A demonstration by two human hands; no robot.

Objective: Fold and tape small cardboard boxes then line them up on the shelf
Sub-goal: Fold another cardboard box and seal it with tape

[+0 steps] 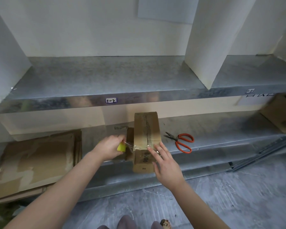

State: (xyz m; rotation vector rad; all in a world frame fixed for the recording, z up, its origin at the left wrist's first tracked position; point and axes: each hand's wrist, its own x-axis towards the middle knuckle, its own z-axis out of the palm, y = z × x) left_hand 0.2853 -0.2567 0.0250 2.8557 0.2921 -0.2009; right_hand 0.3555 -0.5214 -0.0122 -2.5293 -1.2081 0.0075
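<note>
While our left hand [111, 146] grips the yellow tape dispenser [121, 147], the box [146, 128] stands just right of it. Our right hand [165, 166] presses straight fingers [153, 150] on its near edge.

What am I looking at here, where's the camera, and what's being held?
No robot: one wide camera on a person's head looks down at their bare hands. The left hand grips a yellow tape dispenser, with clear tape stretched to a small cardboard box standing on the lower metal shelf. The right hand presses the tape onto the box with straight fingers. Orange-handled scissors lie to its right, a stack of flattened cardboard to its left.
</note>
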